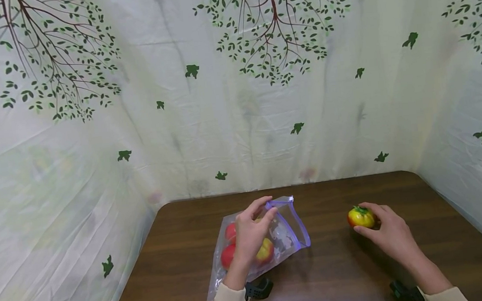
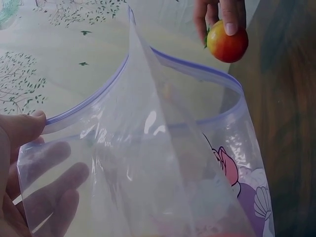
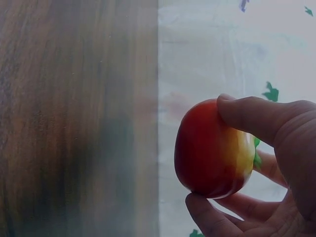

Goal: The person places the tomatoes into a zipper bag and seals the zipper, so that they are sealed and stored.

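A clear zip bag [image 1: 218,281] with a purple zip edge lies at the middle of the table, its mouth gaping toward the right. My left hand [image 1: 250,233] pinches one side of that mouth between thumb and fingers, the other fingers showing through the plastic in the left wrist view. Inside the bag are red round fruits [image 1: 228,257] and a yellow-and-red one [image 1: 265,252], partly hidden by my hand. To the right of the bag, my right hand [image 1: 392,233] grips a red-and-yellow tomato [image 3: 207,153] with a green leafy top, held above the table.
The brown wooden table [image 1: 321,282] has rounded far corners. A whitish cloth [image 1: 248,135] printed with branches and green leaves hangs behind it and along both sides. Dark bands [image 1: 259,289] with the cameras sit on my wrists.
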Available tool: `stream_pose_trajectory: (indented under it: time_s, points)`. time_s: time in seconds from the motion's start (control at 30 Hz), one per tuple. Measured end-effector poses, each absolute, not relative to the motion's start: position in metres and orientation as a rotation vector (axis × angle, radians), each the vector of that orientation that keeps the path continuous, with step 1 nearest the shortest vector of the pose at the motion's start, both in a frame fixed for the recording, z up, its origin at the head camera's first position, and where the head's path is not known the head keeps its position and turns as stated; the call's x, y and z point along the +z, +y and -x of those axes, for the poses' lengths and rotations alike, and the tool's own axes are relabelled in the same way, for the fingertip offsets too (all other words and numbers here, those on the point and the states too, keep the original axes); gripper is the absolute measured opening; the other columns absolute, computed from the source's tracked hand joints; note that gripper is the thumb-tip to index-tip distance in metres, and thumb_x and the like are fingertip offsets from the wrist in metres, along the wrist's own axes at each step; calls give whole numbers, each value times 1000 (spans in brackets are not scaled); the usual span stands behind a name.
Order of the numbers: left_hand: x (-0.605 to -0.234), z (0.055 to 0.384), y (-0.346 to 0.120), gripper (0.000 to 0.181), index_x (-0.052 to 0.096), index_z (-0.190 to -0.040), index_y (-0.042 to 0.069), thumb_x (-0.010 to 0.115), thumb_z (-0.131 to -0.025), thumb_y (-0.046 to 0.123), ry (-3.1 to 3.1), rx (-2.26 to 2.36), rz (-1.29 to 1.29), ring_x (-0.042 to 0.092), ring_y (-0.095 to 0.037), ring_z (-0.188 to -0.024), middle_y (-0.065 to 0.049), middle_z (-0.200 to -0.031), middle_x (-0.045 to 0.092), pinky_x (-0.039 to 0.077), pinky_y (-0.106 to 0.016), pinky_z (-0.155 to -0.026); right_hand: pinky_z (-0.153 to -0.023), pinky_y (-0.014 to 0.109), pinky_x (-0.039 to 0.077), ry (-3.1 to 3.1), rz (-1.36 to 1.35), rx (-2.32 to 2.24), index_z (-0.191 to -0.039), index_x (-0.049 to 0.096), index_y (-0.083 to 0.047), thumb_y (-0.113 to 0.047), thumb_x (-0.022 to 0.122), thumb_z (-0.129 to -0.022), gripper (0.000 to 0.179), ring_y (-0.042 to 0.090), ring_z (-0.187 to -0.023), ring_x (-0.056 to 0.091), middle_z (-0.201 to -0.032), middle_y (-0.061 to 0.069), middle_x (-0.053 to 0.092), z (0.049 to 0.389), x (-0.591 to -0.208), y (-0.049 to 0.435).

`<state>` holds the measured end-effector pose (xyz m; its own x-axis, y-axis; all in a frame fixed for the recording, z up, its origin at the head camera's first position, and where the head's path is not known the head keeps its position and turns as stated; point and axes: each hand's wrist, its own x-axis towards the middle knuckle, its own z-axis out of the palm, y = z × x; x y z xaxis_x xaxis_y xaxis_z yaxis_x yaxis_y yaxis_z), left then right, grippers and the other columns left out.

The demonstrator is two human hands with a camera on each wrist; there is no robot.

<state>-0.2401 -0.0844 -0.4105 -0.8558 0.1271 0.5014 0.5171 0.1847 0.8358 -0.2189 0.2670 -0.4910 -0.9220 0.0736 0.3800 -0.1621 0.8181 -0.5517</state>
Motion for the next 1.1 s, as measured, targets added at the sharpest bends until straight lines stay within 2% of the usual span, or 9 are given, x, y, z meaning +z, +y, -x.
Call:
stream_pose_trajectory:
  time_s: [0.23,0.47,0.57,0.73,1.1]
  points:
    - [-425,253,-84,31,71,-123,13,75,-92,13,-2149,-1722,589,69,-22,-110,-10,-116,73,57,-31,-83,-76,53,52,-2596,-109,853,-135,59,-13,-42,82,-85,62,35,-96,60,-120,21,57,225,-481,263]
    - [-443,266,-86,32,71,-123,26,77,-92,25,-2143,-1717,587,69,-14,-108,5,-115,73,58,-29,-81,-81,58,52,-2608,-108,874,-136,58,-12,-42,81,-85,64,37,-101,58,-123,21,56,228,-473,262]
    - [-444,266,-86,32,71,-122,29,77,-91,30,-2135,-1719,601,69,-12,-107,8,-115,73,57,-29,-81,-82,57,52,-2609,-109,881,-136,58,-12,-43,81,-85,64,36,-101,58,-123,21,56,228,-471,261]
    - [-443,265,-86,31,71,-123,30,76,-92,32,-2133,-1710,618,68,-13,-108,7,-116,72,57,-29,-82,-81,53,53,-2593,-114,883,-135,59,-13,-42,82,-85,62,34,-99,59,-121,19,57,229,-467,256]
    - [-442,264,-85,32,71,-123,30,76,-92,31,-2140,-1701,612,68,-13,-108,7,-116,72,57,-29,-82,-83,53,54,-2576,-131,921,-135,59,-14,-39,81,-85,60,34,-101,58,-123,18,56,233,-461,246]
